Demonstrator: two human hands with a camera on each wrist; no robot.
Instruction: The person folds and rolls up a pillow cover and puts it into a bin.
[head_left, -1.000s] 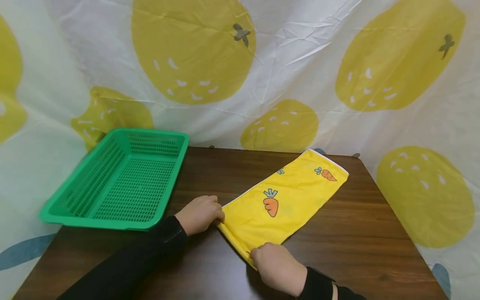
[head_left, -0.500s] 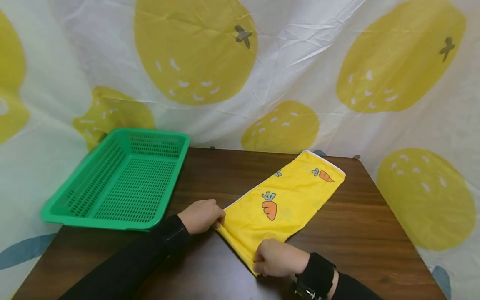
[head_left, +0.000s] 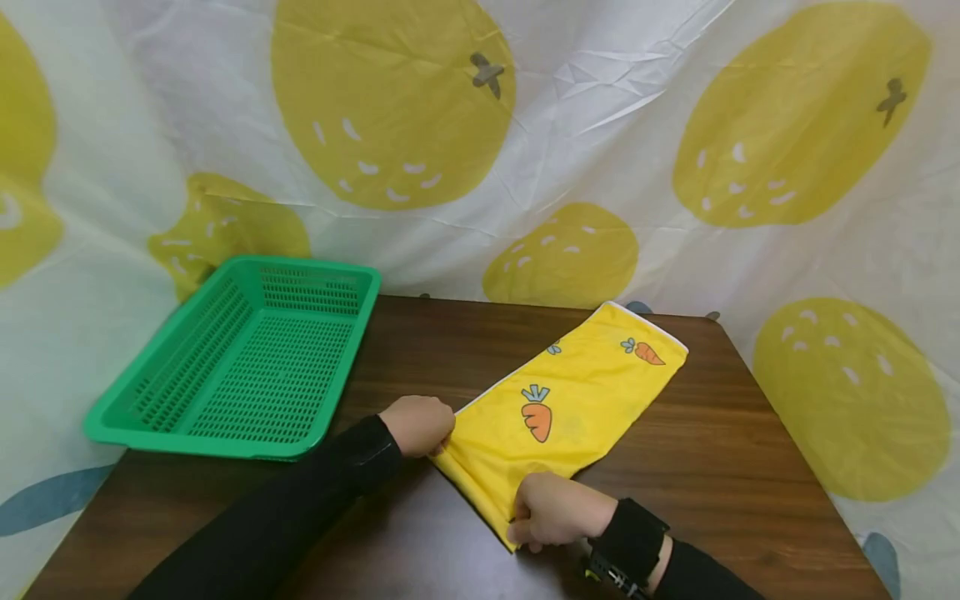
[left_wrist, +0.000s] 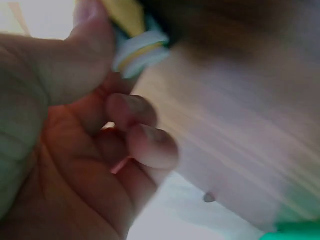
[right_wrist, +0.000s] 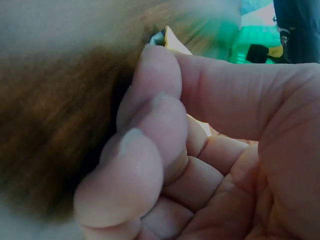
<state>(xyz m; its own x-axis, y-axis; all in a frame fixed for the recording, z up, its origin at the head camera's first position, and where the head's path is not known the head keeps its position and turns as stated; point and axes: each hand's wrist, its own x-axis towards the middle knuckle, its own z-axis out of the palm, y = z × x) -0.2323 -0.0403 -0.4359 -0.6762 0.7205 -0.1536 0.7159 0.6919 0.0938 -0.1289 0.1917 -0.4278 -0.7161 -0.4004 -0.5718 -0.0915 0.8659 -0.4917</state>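
A folded yellow cloth (head_left: pixel 570 408) with printed carrots and white edging lies slantwise on the brown table. At its near left corner my left hand (head_left: pixel 417 427) pinches the edge between thumb and fingers. The left wrist view shows the layered white edging (left_wrist: pixel 142 52) of the cloth at the fingertips, the other fingers curled below. My right hand (head_left: pixel 558 512) pinches the nearest corner, and its knuckles hide most of that corner. In the right wrist view only a small bit of cloth shows beyond the fingertips (right_wrist: pixel 155 75).
A green plastic basket (head_left: pixel 258 375) with slotted walls stands at the table's left side, beside the left forearm. Behind the dark wooden table (head_left: pixel 750 467) hangs a white curtain (head_left: pixel 420 242) printed with yellow fruit. A black band (head_left: pixel 628 542) is on the right wrist.
My right hand has shifted slightly right and turned, still gripping its corner. The left hand has moved a little right, and the cloth's far end has slid slightly left and nearer.
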